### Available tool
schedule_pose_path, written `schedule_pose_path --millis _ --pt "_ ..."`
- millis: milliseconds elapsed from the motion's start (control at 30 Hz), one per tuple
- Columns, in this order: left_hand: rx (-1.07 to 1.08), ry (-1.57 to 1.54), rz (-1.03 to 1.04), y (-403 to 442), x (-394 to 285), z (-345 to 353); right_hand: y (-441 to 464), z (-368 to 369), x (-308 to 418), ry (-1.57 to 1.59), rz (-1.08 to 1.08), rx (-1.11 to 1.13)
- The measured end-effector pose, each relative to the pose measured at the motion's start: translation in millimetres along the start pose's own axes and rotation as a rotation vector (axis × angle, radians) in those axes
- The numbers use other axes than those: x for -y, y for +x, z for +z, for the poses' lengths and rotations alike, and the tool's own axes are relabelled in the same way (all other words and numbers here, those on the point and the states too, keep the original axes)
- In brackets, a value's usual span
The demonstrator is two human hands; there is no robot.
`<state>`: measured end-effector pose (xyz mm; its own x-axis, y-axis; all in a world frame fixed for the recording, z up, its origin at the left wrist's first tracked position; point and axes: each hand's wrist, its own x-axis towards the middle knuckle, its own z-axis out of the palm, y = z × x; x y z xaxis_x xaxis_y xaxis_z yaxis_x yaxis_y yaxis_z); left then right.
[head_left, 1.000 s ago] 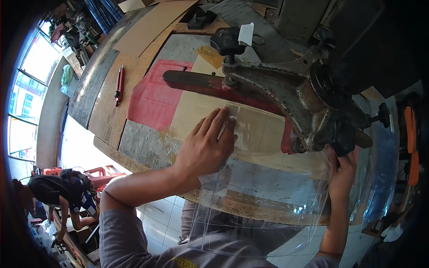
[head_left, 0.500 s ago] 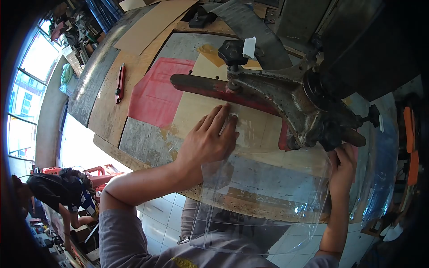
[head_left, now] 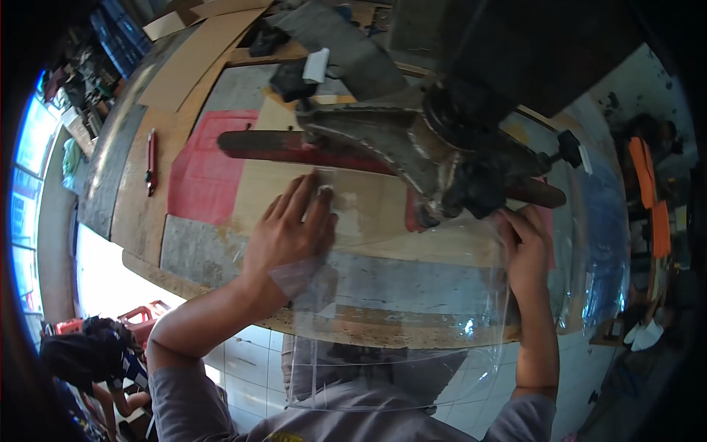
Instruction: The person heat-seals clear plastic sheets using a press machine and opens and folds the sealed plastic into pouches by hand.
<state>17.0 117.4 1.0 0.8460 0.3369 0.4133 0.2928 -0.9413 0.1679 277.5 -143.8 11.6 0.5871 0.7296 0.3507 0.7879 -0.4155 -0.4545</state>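
A clear plastic sheet (head_left: pixel 412 295) hangs from the workbench edge toward my lap, its upper edge close under the long bar (head_left: pixel 353 158) of a metal press (head_left: pixel 390 132). My left hand (head_left: pixel 291 228) has its fingers stretched toward the bar and holds the sheet's upper left part, the thumb mostly hidden. Part of the plastic crosses my left wrist. My right hand (head_left: pixel 526 247) pinches the sheet's upper right edge just below the bar's right end; the fingertips are partly hidden. Beneath the bar lie a tan sheet (head_left: pixel 269 195) and a red sheet (head_left: pixel 202 177).
A red cutter knife (head_left: pixel 151 162) lies on the wooden board at left. Cardboard sheets (head_left: pixel 199 59) rest at the back left. More clear plastic (head_left: pixel 604 250) hangs at the right, near orange strips (head_left: pixel 652 191). Another person (head_left: pixel 88 353) bends over at lower left.
My view has shifted right, so the bench, press and hands appear farther left. Both hands stay at the sheet's upper edge near the bar. Plastic now crosses my left wrist.
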Motion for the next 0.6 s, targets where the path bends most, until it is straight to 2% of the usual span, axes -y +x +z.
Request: schedule_pose_path --millis 600 --pt "0.013 -0.013 -0.029 4.0 -4.8 -3.3 1.5 3.5 -0.6 0.034 0.032 -0.033"
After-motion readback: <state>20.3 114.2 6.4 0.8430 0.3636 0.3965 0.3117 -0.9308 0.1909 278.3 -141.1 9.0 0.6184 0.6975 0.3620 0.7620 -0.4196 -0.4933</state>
